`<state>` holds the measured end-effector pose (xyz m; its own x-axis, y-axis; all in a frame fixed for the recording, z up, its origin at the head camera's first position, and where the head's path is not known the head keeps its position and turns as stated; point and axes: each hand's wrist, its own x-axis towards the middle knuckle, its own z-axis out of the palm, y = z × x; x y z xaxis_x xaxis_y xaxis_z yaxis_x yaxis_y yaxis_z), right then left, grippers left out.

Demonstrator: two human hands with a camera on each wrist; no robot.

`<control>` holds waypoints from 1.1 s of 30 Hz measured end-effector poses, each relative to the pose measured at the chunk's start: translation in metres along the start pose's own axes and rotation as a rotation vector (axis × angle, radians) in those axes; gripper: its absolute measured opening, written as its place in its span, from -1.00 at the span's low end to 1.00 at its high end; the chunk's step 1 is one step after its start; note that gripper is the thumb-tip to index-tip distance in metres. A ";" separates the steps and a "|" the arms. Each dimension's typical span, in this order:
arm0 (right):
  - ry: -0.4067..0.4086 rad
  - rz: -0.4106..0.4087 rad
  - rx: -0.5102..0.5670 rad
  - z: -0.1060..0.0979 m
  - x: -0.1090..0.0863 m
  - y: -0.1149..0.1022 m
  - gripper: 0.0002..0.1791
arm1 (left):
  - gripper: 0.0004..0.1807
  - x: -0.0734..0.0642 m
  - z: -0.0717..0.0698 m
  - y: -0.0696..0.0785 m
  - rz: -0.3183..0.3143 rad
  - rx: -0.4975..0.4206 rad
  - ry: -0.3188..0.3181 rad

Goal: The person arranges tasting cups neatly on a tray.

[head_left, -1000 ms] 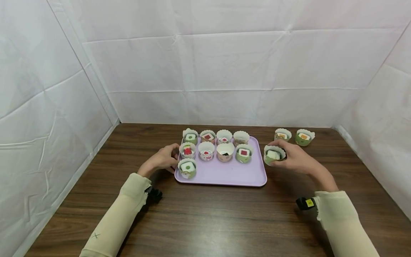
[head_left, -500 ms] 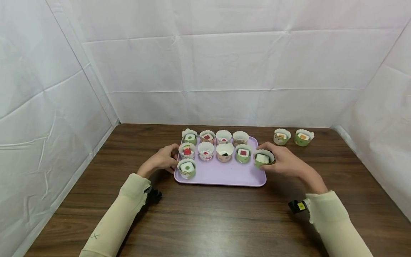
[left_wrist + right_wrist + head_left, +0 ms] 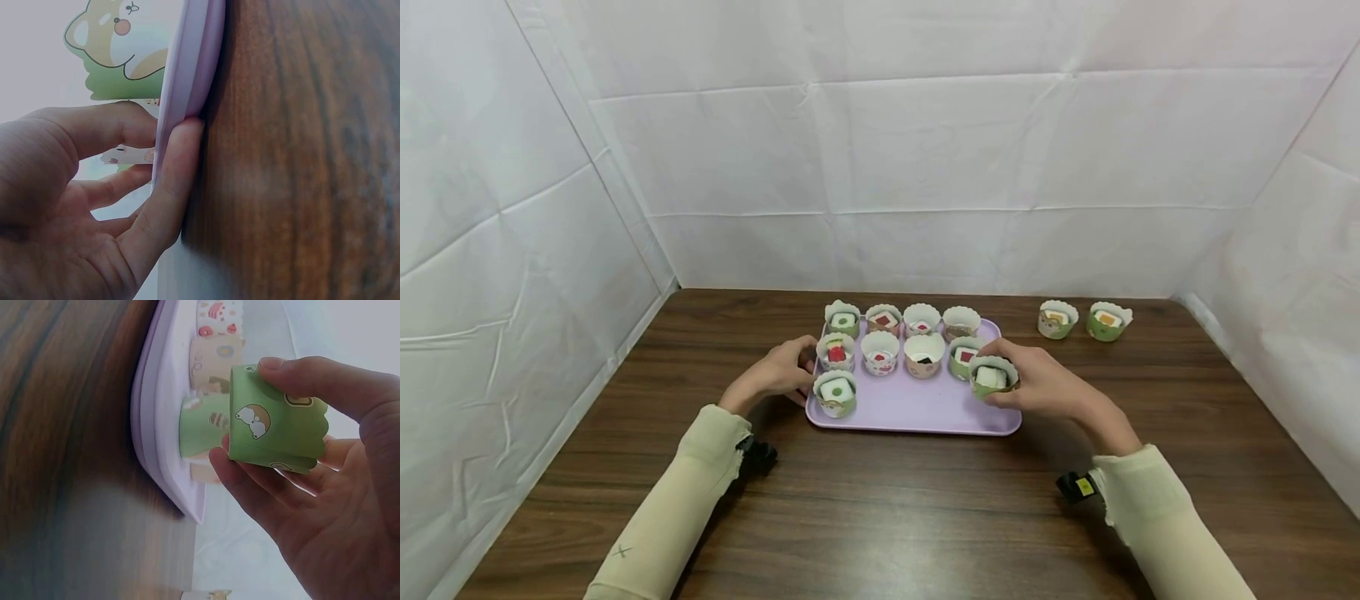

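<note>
At the tray's left edge, my left hand (image 3: 778, 368) grips the lilac tray (image 3: 925, 412); the left wrist view has the thumb and fingers at its rim (image 3: 190, 69). My right hand (image 3: 1045, 382) holds a green paper baking cup (image 3: 992, 379) by its sides, over the tray's right part. A whitish block lies in that cup. In the right wrist view the green cup (image 3: 275, 419) is raised above the tray's surface, close to another green cup (image 3: 203, 425). Two rows of paper cups stand behind, and one cup (image 3: 835, 393) sits at the front left.
Two more paper cups with orange-topped pieces, one (image 3: 1057, 319) and another (image 3: 1108, 321), stand on the dark wooden table (image 3: 880, 517) at the back right. White cloth (image 3: 925, 150) hangs behind and along both sides.
My right hand has carried the green paper cup leftward, from beside the tray to over its right part. The left hand stays at the tray's edge.
</note>
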<state>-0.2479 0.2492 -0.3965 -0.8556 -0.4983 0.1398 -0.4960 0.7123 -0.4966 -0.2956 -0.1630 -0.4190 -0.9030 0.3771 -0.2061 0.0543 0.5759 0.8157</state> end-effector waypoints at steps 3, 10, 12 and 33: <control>0.000 -0.016 -0.002 0.005 0.003 -0.004 -0.42 | -0.46 0.000 0.000 0.000 -0.008 0.008 -0.003; -0.012 -0.043 -0.009 0.014 0.009 -0.013 -0.39 | -0.46 0.000 0.000 -0.001 -0.008 0.016 -0.005; -0.014 -0.049 -0.006 0.017 0.011 -0.015 -0.39 | -0.46 0.000 0.000 -0.001 -0.008 0.015 -0.004; -0.032 -0.152 0.032 0.049 0.043 -0.058 -0.46 | -0.47 0.000 -0.001 0.000 -0.009 0.019 -0.002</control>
<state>-0.2488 0.1622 -0.4034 -0.7658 -0.6150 0.1880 -0.6138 0.6117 -0.4991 -0.2958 -0.1634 -0.4188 -0.9026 0.3733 -0.2145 0.0541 0.5926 0.8037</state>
